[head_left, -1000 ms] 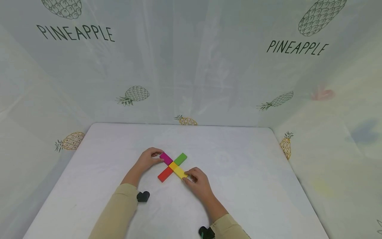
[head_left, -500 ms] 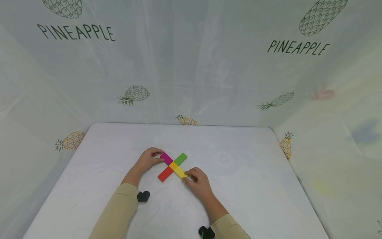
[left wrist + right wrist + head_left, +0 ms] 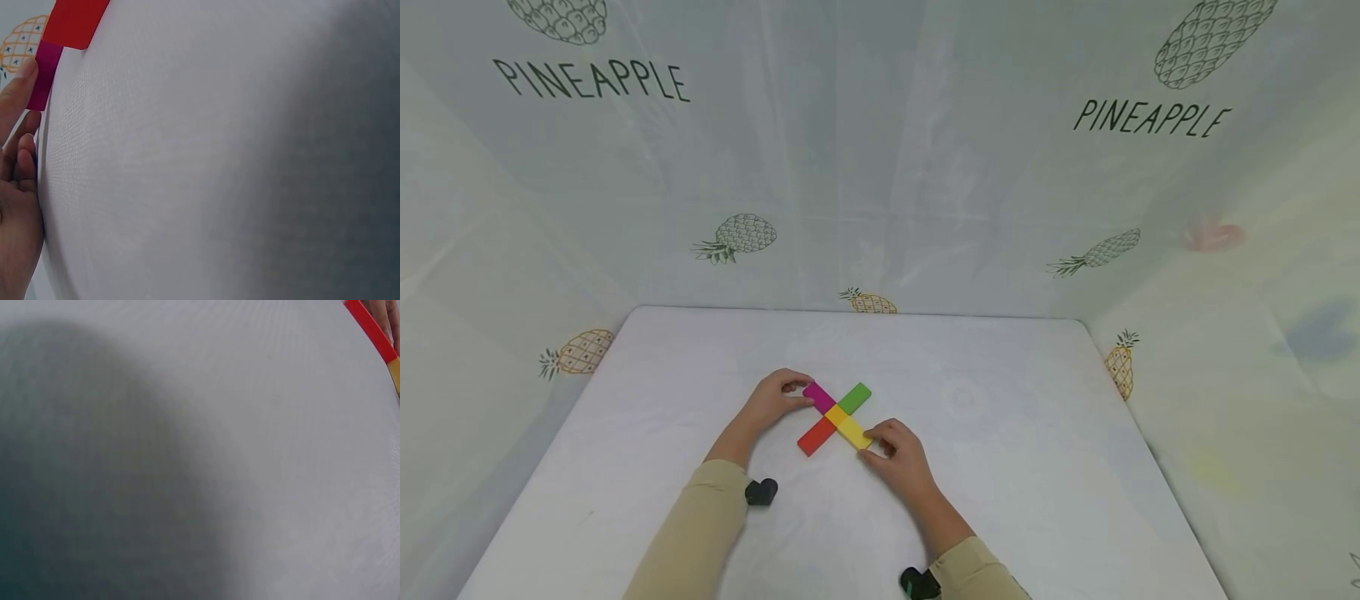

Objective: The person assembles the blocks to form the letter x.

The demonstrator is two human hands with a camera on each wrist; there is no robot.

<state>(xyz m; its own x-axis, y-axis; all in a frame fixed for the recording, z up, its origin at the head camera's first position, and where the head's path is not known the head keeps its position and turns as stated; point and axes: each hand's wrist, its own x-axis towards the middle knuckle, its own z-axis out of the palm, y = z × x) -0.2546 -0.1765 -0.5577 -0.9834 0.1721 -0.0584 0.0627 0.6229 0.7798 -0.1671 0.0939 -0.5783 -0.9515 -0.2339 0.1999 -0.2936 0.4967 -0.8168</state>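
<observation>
Flat coloured blocks lie on the white table in an X shape: magenta (image 3: 820, 397) at far left, green (image 3: 855, 397) at far right, red (image 3: 816, 437) at near left and yellow (image 3: 856, 434) at near right. The yellow is a deeper shade at the crossing. My left hand (image 3: 769, 402) pinches the outer end of the magenta block between thumb and fingers. At the opposite end, my right hand (image 3: 901, 461) pinches the yellow block. The left wrist view has the red block (image 3: 75, 22) in front of the magenta one (image 3: 45, 76). Fingers show behind the red block (image 3: 372, 331) in the right wrist view.
The white table (image 3: 1015, 500) has rounded far corners. A pineapple-print sheet (image 3: 925, 167) hangs around its back and sides. Black heart-shaped pieces sit by the left cuff (image 3: 762, 492) and the right cuff (image 3: 919, 583).
</observation>
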